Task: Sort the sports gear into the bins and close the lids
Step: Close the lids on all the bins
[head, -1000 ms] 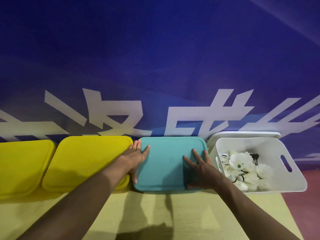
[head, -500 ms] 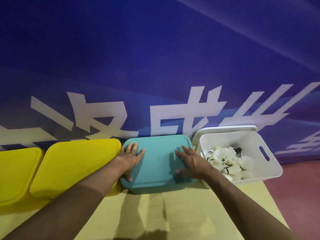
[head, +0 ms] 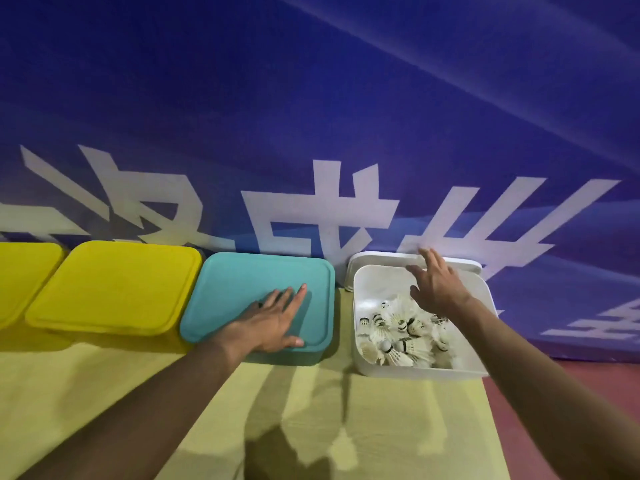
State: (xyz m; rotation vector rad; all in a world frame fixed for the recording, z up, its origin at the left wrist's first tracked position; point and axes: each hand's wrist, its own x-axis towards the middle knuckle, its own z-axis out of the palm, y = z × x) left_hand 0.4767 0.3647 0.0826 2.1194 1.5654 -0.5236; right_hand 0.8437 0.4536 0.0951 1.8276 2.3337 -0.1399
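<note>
Left hand (head: 273, 322) flat on teal lid (head: 242, 289); right hand (head: 437, 289) (fingers spread) over open white bin (head: 367, 282).

- Two forearms were bare from wrist to frame edge, with no sleeves showing.
- The left hand (head: 270, 323) and right hand (head: 438, 285) were ungloved, without rings or watches.

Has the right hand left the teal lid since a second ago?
Yes. The right hand moved rightward off the teal lid and now reaches over the white bin.
</note>
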